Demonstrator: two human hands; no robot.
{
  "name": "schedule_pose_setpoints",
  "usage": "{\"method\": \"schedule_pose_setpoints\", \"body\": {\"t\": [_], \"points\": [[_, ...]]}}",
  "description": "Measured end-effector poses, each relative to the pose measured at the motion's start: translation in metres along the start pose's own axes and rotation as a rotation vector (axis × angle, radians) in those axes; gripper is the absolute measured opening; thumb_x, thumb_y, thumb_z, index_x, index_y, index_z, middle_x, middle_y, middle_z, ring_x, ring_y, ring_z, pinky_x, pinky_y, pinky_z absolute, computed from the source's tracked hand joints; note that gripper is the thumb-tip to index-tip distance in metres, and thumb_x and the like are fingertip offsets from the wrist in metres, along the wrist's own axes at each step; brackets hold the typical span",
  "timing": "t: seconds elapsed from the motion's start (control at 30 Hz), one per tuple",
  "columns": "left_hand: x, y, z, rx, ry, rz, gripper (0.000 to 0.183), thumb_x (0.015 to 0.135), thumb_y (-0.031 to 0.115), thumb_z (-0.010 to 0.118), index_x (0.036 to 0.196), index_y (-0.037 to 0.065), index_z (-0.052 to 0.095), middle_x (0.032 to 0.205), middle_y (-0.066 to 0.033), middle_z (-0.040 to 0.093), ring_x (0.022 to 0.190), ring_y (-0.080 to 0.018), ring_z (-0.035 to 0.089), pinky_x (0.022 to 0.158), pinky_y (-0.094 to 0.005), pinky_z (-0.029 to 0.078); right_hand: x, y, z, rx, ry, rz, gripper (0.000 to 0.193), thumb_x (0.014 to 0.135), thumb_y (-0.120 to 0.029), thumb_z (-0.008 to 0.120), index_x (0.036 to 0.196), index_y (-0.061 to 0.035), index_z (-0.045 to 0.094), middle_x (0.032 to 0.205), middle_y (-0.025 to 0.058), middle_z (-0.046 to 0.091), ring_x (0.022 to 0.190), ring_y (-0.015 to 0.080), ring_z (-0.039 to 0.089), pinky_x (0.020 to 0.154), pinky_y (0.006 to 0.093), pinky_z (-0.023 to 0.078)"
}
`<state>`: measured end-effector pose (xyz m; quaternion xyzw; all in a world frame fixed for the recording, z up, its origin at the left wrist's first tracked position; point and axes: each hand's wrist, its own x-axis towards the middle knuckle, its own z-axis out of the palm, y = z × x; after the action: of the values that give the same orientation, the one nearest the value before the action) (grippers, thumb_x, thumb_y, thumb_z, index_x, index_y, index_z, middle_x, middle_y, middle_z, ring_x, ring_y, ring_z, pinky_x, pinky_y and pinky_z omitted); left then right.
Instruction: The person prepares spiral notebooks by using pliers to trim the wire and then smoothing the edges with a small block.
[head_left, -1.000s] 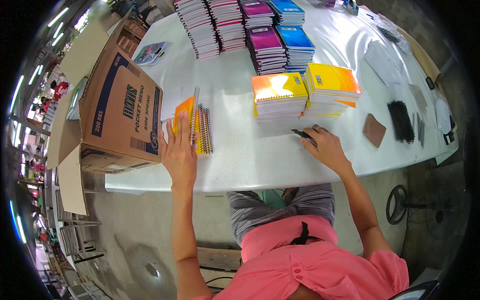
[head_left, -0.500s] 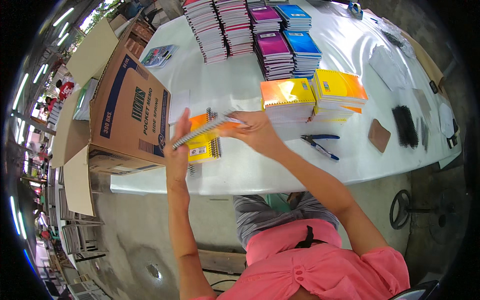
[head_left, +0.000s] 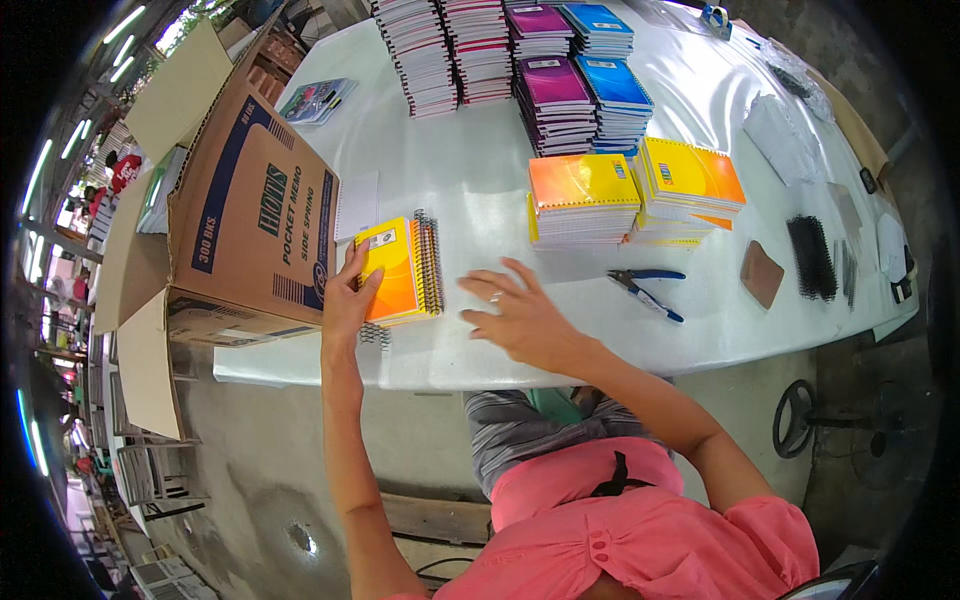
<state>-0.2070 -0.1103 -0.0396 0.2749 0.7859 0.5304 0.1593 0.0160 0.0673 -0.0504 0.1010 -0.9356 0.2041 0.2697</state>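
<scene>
My left hand [head_left: 348, 290] grips the left edge of a yellow-and-orange spiral notebook [head_left: 388, 265], thumb on the cover and fingers along its side. This notebook tops a small pile near the table's front left, with several dark wire coils [head_left: 430, 265] along its right side. A loose coil end [head_left: 375, 335] pokes out below the pile. To the right of these coils, my right hand [head_left: 515, 310] hovers over the table, empty, fingers apart, a ring on one finger.
A large open cardboard box [head_left: 250, 220] stands left of the pile. Farther right are yellow-orange notebook stacks [head_left: 585, 185], purple ones [head_left: 555, 85], blue ones [head_left: 612, 85], pliers [head_left: 645, 290], a brown square pad [head_left: 761, 273] and black coils [head_left: 811, 257]. White tabletop [head_left: 470, 360] lies in front.
A spiral notebook held up between both hands is now down on the pile. My left hand has lowered to its edge; my right hand has let go and moved nearer me with fingers spread.
</scene>
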Motion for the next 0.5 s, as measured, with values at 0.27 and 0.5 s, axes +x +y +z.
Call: {"method": "schedule_pose_setpoints", "body": {"t": [0.27,0.5], "points": [[0.004,-0.008,-0.013,0.184,-0.043,0.078,0.052,0.089,0.004,0.065,0.139,0.008,0.053,0.155,-0.0216,0.031,0.143,-0.0256,0.031,0.11,-0.0316,0.032,-0.044,0.051,-0.063,-0.182,0.164,0.211,0.029,0.08,-0.001,0.069,0.108,-0.0055,0.067,0.135,0.0125,0.053,0.125,0.0295,0.05,0.104,0.046,0.041],[-0.025,0.059,0.049,0.34,0.228,0.428,0.055,0.09,0.005,0.062,0.143,0.011,0.048,0.155,-0.0169,0.033,0.146,-0.0385,0.021,0.117,-0.045,0.023,-0.03,0.101,-0.066,-0.517,0.352,0.205,0.033,0.076,-0.002,0.066,0.109,-0.0022,0.065,0.118,0.0101,0.063,0.112,0.0254,0.058,0.096,0.0388,0.047]]}}
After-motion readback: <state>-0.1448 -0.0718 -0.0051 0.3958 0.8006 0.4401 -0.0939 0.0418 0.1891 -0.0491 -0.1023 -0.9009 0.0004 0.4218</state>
